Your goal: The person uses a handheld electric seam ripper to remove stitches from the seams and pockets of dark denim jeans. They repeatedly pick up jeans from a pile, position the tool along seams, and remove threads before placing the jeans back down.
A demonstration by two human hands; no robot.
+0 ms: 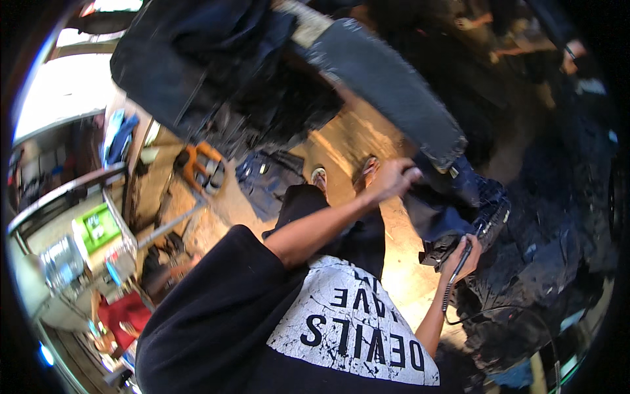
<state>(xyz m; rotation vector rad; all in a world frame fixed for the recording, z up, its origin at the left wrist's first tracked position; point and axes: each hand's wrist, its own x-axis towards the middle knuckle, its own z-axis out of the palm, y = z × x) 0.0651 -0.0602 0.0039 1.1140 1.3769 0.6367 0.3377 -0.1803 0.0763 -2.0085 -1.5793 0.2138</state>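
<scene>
A dark denim garment (436, 220) hangs at the near end of a long padded board (387, 85) covered in worn grey-blue cloth. My left hand (394, 180) is closed at the garment's upper left edge, its fingers curled against the cloth. In my right hand (462, 259) is a black pen-shaped corded tool (465, 251), gripped like a pencil. Its thin tip points up at the bunched, frayed-looking edge of the garment. From its lower end a coiled sleeve and black cord (505, 308) run off to the right.
Dark garments are heaped on the right (525, 262) and draped at upper left (216, 59). A folded dark garment (269, 177) lies on the floor beside an orange-and-grey object (203, 169). A green container (98, 226), a water jug (62, 262) and a person in red (125, 322) are at left.
</scene>
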